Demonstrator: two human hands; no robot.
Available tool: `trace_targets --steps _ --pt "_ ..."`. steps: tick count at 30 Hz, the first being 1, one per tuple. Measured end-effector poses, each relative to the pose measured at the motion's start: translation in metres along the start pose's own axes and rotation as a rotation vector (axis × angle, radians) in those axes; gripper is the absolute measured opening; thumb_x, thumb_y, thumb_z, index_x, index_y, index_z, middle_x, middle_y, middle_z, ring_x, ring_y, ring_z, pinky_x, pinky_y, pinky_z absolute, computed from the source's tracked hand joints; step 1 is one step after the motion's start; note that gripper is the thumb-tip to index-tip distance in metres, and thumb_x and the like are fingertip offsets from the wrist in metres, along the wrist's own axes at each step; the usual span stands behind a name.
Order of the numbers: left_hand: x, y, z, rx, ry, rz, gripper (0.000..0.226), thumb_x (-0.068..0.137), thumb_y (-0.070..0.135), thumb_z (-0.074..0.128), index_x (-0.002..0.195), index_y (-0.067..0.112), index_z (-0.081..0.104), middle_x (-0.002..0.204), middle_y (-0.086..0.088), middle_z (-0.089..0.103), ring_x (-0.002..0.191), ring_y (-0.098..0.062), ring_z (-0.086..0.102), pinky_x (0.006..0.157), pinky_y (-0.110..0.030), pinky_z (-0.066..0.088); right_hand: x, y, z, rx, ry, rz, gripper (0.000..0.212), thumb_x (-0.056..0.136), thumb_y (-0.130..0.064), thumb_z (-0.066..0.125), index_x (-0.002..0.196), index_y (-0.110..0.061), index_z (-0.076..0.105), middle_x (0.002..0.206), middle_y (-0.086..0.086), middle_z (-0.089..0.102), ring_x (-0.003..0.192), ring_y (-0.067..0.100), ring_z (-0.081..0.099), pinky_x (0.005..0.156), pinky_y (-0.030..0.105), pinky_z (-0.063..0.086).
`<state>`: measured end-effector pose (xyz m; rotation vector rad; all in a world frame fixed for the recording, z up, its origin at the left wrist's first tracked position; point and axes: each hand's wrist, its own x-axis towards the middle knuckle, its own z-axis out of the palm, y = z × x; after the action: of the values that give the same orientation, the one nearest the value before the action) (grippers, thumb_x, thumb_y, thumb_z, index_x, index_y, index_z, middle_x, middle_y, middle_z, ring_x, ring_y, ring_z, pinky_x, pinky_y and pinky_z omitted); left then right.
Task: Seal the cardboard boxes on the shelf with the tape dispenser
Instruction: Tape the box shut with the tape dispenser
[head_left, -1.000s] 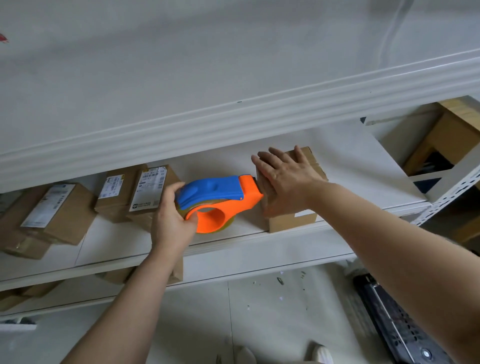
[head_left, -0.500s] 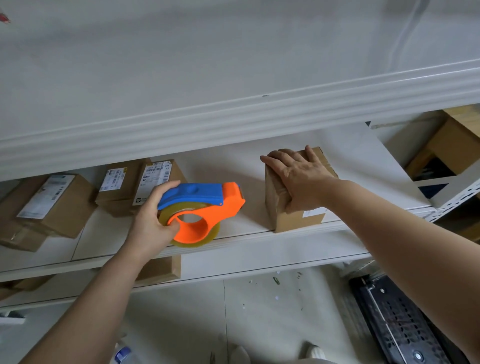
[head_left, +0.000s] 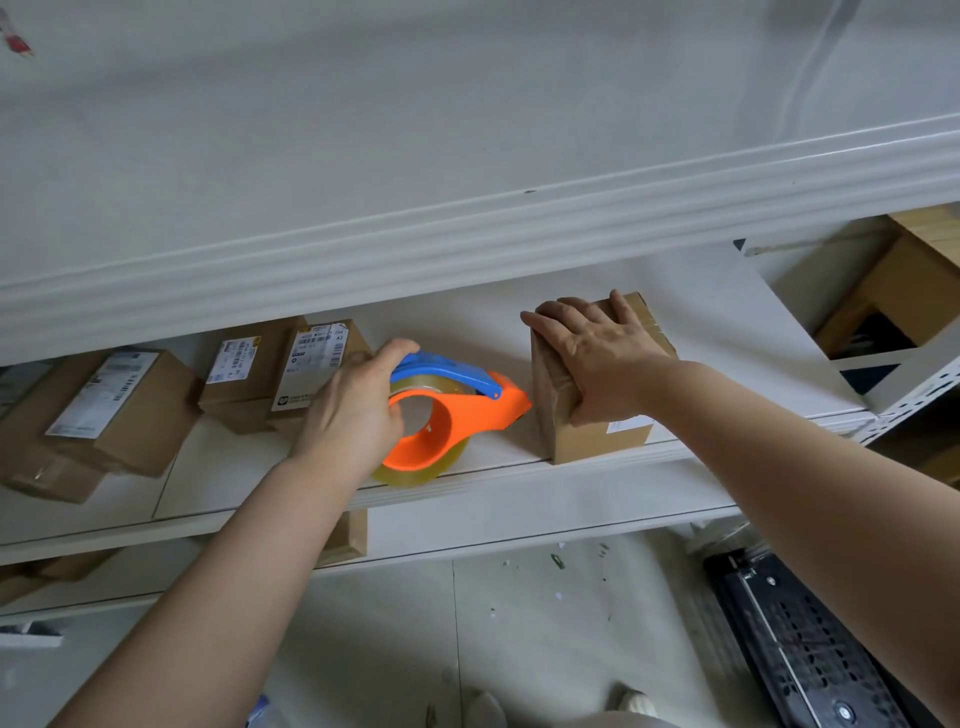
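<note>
My left hand (head_left: 353, 410) curls round the tape dispenser (head_left: 457, 415), nose at the box (head_left: 587, 441); my right hand (head_left: 597, 353) lies flat on top, fingers straight.

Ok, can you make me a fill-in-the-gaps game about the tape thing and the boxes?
1. The left hand grips the tape ____.
2. The dispenser has an orange body and a ____ top.
3. The right hand presses on a cardboard ____ on the shelf.
Missing words: dispenser; blue; box.

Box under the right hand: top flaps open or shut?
Shut. The box top lies flat under the right hand; no flap stands up.
</note>
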<state>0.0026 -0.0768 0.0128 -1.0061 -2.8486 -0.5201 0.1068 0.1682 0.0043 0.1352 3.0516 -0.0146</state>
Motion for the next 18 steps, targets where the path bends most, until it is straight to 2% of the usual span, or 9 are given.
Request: trace_targets --steps 7,9,11,13,14,16,18 --pt "0.026 0.021 -0.004 0.143 -0.136 -0.057 0.063 0.079 -0.003 0.048 0.131 0.034 0.044 0.102 -0.011 0.055 0.092 -0.035 0.057 0.069 -0.032 0.04 0.001 0.001 0.0 -0.003 0.005 0.006 0.107 0.069 -0.041 0.066 0.153 -0.027 0.001 0.157 -0.003 0.014 0.146 0.02 0.009 0.116 0.058 0.002" --pt "0.027 0.016 0.0 0.315 -0.228 -0.028 0.056 0.081 -0.001 0.045 0.127 0.029 0.045 0.106 -0.015 0.053 0.097 -0.037 0.057 0.071 -0.033 0.04 0.0 0.001 -0.001 0.01 -0.005 0.013 0.108 0.069 -0.043 0.067 0.153 -0.028 0.0 0.157 -0.004 0.013 0.147 0.02 0.008 0.117 0.057 0.002" --pt "0.015 -0.004 0.007 0.447 -0.305 -0.057 0.054 0.082 -0.002 0.043 0.128 0.027 0.044 0.109 -0.016 0.051 0.1 -0.038 0.057 0.076 -0.037 0.047 -0.002 0.002 0.001 0.005 -0.008 0.013 0.11 0.069 -0.045 0.068 0.153 -0.028 -0.002 0.157 -0.004 0.012 0.147 0.02 0.007 0.117 0.057 0.001" --pt "0.01 -0.024 0.009 0.332 -0.288 -0.177 0.061 0.081 -0.001 0.047 0.134 0.031 0.043 0.114 -0.014 0.053 0.099 -0.035 0.059 0.076 -0.037 0.049 -0.001 0.004 0.002 0.005 0.014 0.021 0.108 0.071 -0.045 0.066 0.153 -0.028 -0.002 0.157 -0.005 0.012 0.147 0.02 0.007 0.117 0.056 0.0" --pt "0.009 -0.031 0.008 0.226 -0.223 -0.223 0.062 0.082 0.001 0.05 0.135 0.031 0.042 0.117 -0.013 0.054 0.101 -0.034 0.059 0.078 -0.037 0.049 0.0 0.003 0.002 0.011 0.009 0.017 0.106 0.071 -0.044 0.065 0.153 -0.028 -0.001 0.157 -0.004 0.012 0.147 0.02 0.007 0.117 0.057 0.0" --pt "0.015 -0.033 0.014 0.0 -0.095 -0.246 0.063 0.083 0.007 0.057 0.14 0.029 0.039 0.123 -0.015 0.053 0.109 -0.035 0.055 0.088 -0.04 0.048 0.0 0.003 0.003 0.019 0.016 0.015 0.106 0.07 -0.044 0.064 0.153 -0.028 0.0 0.157 -0.004 0.013 0.146 0.019 0.008 0.117 0.057 0.0" --pt "0.025 -0.028 0.025 -0.139 -0.086 -0.25 0.071 0.085 0.019 0.065 0.146 0.028 0.029 0.134 -0.018 0.043 0.125 -0.036 0.044 0.101 -0.043 0.04 0.0 0.003 0.004 0.011 0.033 0.026 0.105 0.069 -0.044 0.063 0.153 -0.028 0.001 0.156 -0.004 0.014 0.146 0.019 0.008 0.117 0.057 0.001"
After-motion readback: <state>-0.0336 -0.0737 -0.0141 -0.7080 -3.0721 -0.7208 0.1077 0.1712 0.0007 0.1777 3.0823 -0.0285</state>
